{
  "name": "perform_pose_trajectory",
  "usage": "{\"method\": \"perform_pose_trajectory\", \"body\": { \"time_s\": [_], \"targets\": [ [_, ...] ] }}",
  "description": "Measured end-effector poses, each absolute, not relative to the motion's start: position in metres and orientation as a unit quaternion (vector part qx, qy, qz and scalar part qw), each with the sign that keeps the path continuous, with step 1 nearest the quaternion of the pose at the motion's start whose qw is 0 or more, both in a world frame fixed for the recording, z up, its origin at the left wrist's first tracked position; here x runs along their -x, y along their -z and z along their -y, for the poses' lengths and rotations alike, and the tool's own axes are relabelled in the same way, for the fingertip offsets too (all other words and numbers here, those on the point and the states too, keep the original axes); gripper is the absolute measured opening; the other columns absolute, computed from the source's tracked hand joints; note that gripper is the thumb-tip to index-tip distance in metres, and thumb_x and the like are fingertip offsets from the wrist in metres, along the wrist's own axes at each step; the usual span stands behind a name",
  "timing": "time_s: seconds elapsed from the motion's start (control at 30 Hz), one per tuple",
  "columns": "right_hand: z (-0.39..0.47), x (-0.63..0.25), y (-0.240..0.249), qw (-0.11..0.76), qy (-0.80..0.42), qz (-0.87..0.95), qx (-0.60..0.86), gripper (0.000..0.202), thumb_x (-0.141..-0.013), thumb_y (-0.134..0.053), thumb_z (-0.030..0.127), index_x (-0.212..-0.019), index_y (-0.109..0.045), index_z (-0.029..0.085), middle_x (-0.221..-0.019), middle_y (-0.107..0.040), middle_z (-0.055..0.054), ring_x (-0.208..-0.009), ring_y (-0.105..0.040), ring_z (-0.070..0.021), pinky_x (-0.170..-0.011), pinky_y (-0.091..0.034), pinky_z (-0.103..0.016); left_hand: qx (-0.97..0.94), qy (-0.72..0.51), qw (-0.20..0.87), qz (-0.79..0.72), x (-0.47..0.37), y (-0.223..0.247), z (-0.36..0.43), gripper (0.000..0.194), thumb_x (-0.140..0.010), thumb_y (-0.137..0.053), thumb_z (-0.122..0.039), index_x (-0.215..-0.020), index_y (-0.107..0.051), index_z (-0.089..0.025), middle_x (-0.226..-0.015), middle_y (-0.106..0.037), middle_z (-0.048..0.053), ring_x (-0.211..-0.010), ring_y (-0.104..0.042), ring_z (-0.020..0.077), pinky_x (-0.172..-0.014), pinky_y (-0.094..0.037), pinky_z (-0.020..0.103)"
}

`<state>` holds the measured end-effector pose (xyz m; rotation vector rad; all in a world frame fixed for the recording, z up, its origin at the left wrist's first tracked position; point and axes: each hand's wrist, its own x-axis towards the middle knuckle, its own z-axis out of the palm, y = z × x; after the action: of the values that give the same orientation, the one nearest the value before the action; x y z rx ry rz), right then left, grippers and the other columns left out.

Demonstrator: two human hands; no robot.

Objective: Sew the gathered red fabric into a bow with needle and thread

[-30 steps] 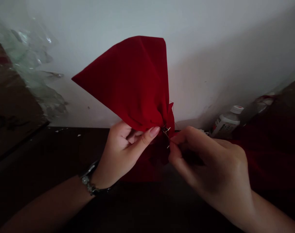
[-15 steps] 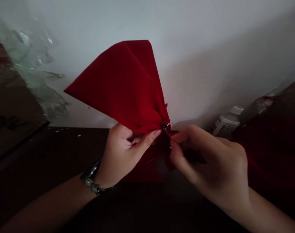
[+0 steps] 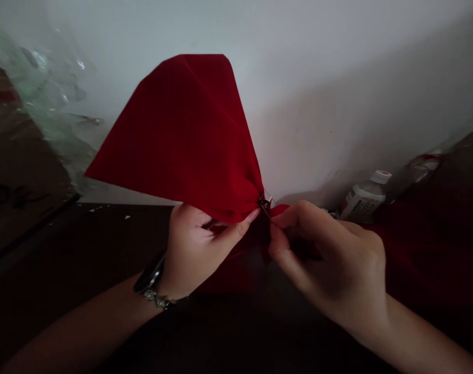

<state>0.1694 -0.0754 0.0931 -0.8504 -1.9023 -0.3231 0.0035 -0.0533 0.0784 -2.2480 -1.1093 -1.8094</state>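
Observation:
A piece of red fabric [image 3: 174,135] fans out above my left hand and is bunched into tight folds at its right end. My left hand [image 3: 193,244] is closed on the lower edge of the cloth, thumb pressed on the gather. At the gather sits a small dark fastening [image 3: 265,203] with a light tip. From it a thin, wire-like strand [image 3: 266,212] runs to my right hand [image 3: 329,259], whose thumb and forefinger pinch its end. A fine thread loops beside the fastening. More red cloth hangs below, partly hidden by my hands.
A white-capped bottle [image 3: 363,197] stands behind my right hand, near dark red cloth [image 3: 434,249] on the right. At left are a cardboard box [image 3: 22,166] and clear plastic wrap [image 3: 61,104]. White scraps lie on the dark table [image 3: 104,234] by the wall.
The fan of red fabric has tipped left, its left corner dropping. My right hand has shifted slightly left, closer to the gather, still pinching. My left hand keeps its hold.

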Motion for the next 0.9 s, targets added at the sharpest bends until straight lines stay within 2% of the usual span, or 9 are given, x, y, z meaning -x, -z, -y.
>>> {"method": "perform_pose_trajectory", "body": {
  "time_s": [0.23,0.37,0.63,0.8,0.9],
  "targets": [
    [0.075,-0.169,-0.088,0.495,0.124,0.784,0.352,0.016,-0.077,-0.057,0.008,-0.065,-0.054,0.018,-0.046,-0.053,0.006,-0.036,-0.041,-0.0053,-0.039,-0.035,-0.020,0.714,0.600,0.009,0.361,-0.009,-0.079,0.056,0.007,-0.080,-0.070,-0.020,-0.083,-0.069,-0.026,-0.085,-0.074,-0.003,-0.081,-0.071,0.0196,-0.080,-0.061,0.037],
    [0.073,-0.168,-0.085,0.497,0.154,0.779,0.349,0.016,-0.078,-0.057,0.008,-0.065,-0.054,0.018,-0.047,-0.052,0.006,-0.037,-0.039,-0.0056,-0.040,-0.035,-0.020,0.703,0.600,0.117,0.363,-0.006,-0.073,0.054,0.018,-0.075,-0.075,-0.020,-0.090,-0.069,-0.029,-0.086,-0.074,-0.004,-0.085,-0.070,0.0207,-0.088,-0.057,0.039],
    [0.075,-0.167,-0.088,0.494,0.166,0.779,0.349,0.017,-0.081,-0.054,0.011,-0.066,-0.054,0.018,-0.047,-0.054,0.006,-0.036,-0.041,-0.0052,-0.040,-0.035,-0.021,0.726,0.598,0.148,0.305,-0.008,-0.085,0.049,0.010,-0.075,-0.072,-0.014,-0.078,-0.066,-0.021,-0.077,-0.075,-0.002,-0.075,-0.073,0.0182,-0.075,-0.063,0.028],
    [0.072,-0.169,-0.088,0.494,0.164,0.778,0.351,0.017,-0.081,-0.055,0.012,-0.066,-0.052,0.019,-0.047,-0.053,0.007,-0.037,-0.041,-0.0051,-0.041,-0.036,-0.020,0.733,0.575,0.181,0.316,-0.006,-0.082,0.049,0.007,-0.078,-0.071,-0.017,-0.081,-0.066,-0.022,-0.079,-0.075,-0.002,-0.078,-0.073,0.0190,-0.078,-0.062,0.031],
    [0.072,-0.170,-0.088,0.493,0.159,0.781,0.350,0.016,-0.081,-0.056,0.012,-0.067,-0.053,0.019,-0.048,-0.053,0.007,-0.037,-0.040,-0.0050,-0.041,-0.036,-0.020,0.737,0.568,0.173,0.323,-0.005,-0.080,0.049,0.009,-0.079,-0.070,-0.018,-0.075,-0.064,-0.023,-0.072,-0.073,-0.003,-0.075,-0.072,0.0175,-0.074,-0.062,0.030]
  ]
}}
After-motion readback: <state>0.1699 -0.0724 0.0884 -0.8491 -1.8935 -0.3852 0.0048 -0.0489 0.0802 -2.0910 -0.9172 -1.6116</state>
